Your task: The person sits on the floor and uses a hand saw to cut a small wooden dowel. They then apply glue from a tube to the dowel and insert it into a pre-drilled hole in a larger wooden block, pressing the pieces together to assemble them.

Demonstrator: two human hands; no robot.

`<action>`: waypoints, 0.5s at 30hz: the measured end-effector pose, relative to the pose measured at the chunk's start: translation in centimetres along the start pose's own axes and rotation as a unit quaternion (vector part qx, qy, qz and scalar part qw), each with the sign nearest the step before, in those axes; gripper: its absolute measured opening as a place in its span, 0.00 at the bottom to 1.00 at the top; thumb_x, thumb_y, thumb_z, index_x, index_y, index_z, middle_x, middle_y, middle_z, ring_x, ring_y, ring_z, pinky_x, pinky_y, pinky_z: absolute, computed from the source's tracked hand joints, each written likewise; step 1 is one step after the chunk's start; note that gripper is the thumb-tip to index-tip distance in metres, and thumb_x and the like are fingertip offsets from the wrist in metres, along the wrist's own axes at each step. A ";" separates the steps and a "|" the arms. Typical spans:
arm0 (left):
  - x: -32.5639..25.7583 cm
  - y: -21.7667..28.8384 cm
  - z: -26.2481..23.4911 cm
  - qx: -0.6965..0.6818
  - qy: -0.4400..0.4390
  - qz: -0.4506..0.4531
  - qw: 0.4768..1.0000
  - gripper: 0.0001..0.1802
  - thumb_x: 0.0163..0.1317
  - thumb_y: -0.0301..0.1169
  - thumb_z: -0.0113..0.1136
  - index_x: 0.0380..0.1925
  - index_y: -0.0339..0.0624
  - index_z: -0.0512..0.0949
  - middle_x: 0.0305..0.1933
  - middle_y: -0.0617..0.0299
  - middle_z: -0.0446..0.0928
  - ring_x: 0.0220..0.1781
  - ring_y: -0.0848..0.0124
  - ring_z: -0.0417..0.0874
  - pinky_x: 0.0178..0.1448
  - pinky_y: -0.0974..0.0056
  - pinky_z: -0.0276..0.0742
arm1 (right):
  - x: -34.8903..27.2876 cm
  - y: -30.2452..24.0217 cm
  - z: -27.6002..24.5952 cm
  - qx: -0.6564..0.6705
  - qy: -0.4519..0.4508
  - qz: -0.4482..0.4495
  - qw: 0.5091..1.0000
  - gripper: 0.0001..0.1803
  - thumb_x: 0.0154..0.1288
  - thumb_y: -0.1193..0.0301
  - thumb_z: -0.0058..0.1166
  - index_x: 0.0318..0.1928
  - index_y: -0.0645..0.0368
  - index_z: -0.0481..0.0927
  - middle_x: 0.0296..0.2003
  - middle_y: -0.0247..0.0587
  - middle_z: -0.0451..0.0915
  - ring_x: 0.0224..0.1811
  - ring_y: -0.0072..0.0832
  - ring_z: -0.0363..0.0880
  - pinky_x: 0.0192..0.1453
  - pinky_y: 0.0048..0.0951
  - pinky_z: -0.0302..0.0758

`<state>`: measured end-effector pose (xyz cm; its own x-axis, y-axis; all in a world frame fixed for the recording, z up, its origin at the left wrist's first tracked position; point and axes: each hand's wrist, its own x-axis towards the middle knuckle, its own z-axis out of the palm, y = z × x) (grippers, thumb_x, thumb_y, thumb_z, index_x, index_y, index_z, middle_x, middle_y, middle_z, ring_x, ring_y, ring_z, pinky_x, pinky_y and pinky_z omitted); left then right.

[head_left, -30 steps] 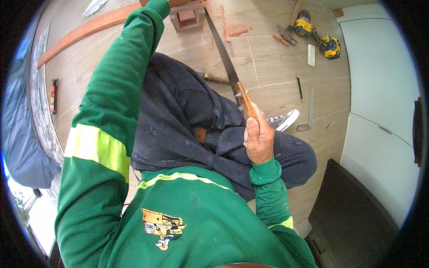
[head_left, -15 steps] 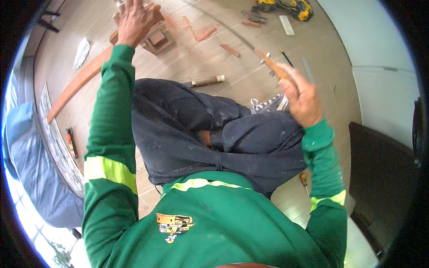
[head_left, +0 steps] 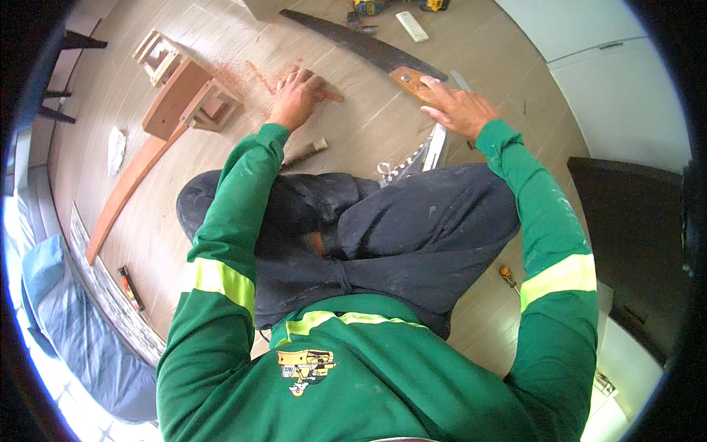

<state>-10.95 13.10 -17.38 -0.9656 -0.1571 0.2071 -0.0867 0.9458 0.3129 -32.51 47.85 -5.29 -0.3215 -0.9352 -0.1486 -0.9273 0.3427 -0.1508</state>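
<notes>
I sit cross-legged on a wood-look floor in a green long-sleeved top. My left hand (head_left: 294, 96) is stretched forward and presses down on the floor, its fingers curled over a small reddish wood strip (head_left: 333, 96) beside a patch of reddish sawdust (head_left: 254, 74). My right hand (head_left: 460, 110) lies further right, its fingers spread and resting on the wooden handle (head_left: 409, 79) of a hand saw. The saw's dark blade (head_left: 353, 40) lies flat on the floor and points away to the upper left.
A small wooden stool frame (head_left: 193, 99) and a long curved board (head_left: 125, 191) lie to the left. A wooden-handled tool (head_left: 305, 153) lies by my knee, a yellow drill (head_left: 372, 7) at the top, a screwdriver (head_left: 508, 276) at the right. A dark cabinet (head_left: 633, 243) stands right.
The view has tilted down toward the floor. My right hand brought the saw down and laid it flat. My left hand drew back from the stool frame onto the small strip.
</notes>
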 end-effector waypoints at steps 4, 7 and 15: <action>0.7 1.6 -0.8 0.015 -0.051 -0.047 0.998 0.11 0.71 0.33 0.68 0.52 0.49 0.85 0.63 0.55 0.82 0.78 0.46 0.73 0.77 0.37 0.69 | -0.4 2.5 2.7 0.012 -0.024 0.034 0.999 0.42 0.78 0.55 0.63 0.83 0.53 0.58 0.47 0.64 0.89 0.47 0.64 0.89 0.56 0.63 0.83; -0.8 0.6 -0.5 0.022 -0.056 -0.016 0.998 0.12 0.69 0.32 0.70 0.51 0.46 0.84 0.62 0.49 0.82 0.85 0.38 0.65 0.81 0.36 0.67 | 0.3 2.0 2.2 0.055 -0.083 0.063 0.993 0.45 0.77 0.56 0.64 0.84 0.52 0.56 0.53 0.68 0.88 0.54 0.66 0.87 0.62 0.61 0.81; -0.4 0.8 -0.6 -0.045 -0.096 -0.050 0.993 0.19 0.65 0.34 0.73 0.50 0.33 0.83 0.57 0.41 0.83 0.83 0.39 0.67 0.87 0.44 0.64 | -1.2 1.5 -0.5 0.016 -0.058 0.168 0.984 0.40 0.78 0.56 0.62 0.81 0.58 0.64 0.59 0.66 0.86 0.61 0.63 0.86 0.66 0.60 0.82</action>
<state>-10.49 13.72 -16.65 -0.9832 -0.1826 -0.0075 -0.1698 0.8978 0.4063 -33.56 49.46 -4.86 -0.5834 -0.7523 -0.3060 -0.7649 0.6356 -0.1045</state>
